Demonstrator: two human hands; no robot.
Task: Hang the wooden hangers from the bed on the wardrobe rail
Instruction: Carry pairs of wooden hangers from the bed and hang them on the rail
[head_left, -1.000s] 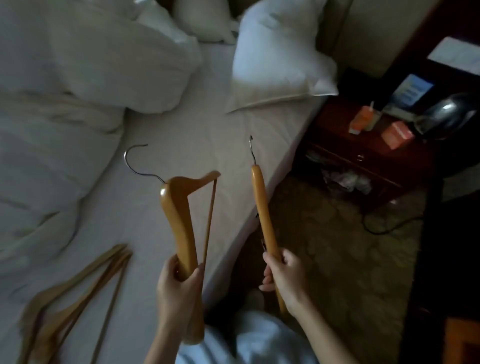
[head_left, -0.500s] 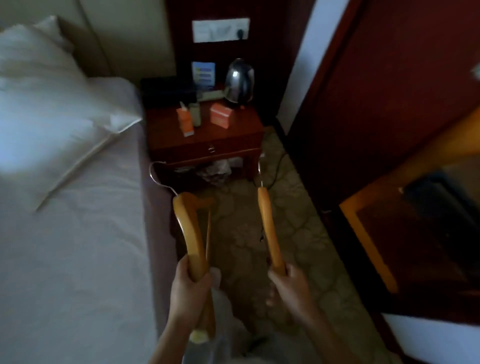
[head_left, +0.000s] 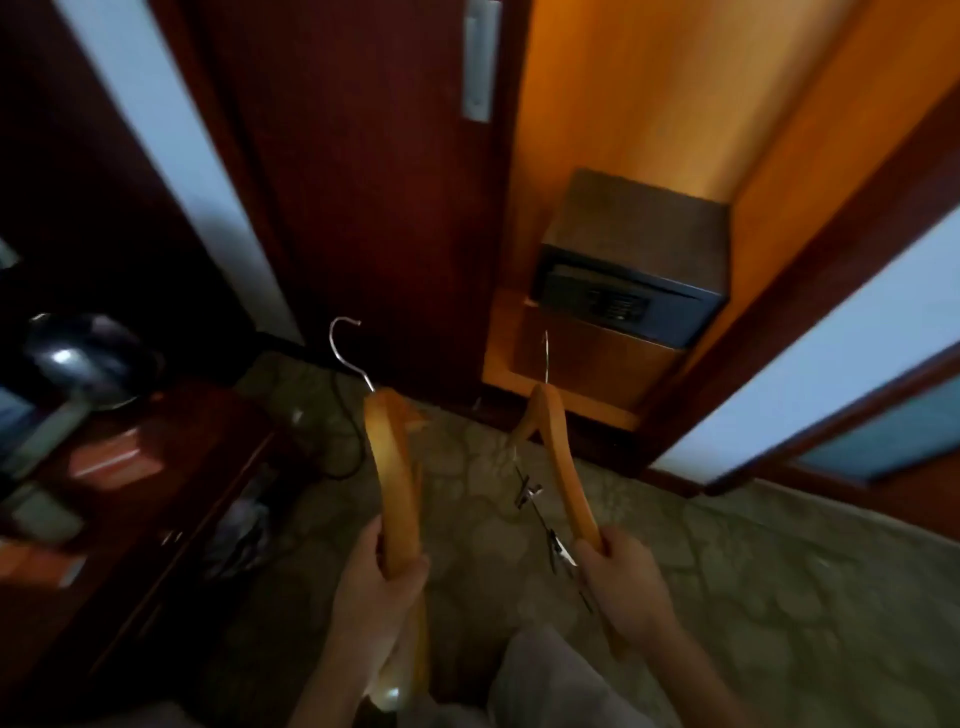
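Two hangers (head_left: 395, 483) over patterned carpet (head_left: 753, 561)

left wooden hanger (head_left: 392, 478) | right wooden hanger (head_left: 563, 462) | held, hooks up

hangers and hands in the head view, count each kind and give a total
orange wooden hangers with metal hooks: 2, one in the left hand, one in the right hand
bare hands: 2, left hand, right hand
total: 4

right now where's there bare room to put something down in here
Free: the carpet between the hangers and the open wardrobe, and the wardrobe ledge in front of the safe. Crowded: the nightstand on the left, with kettle and boxes.
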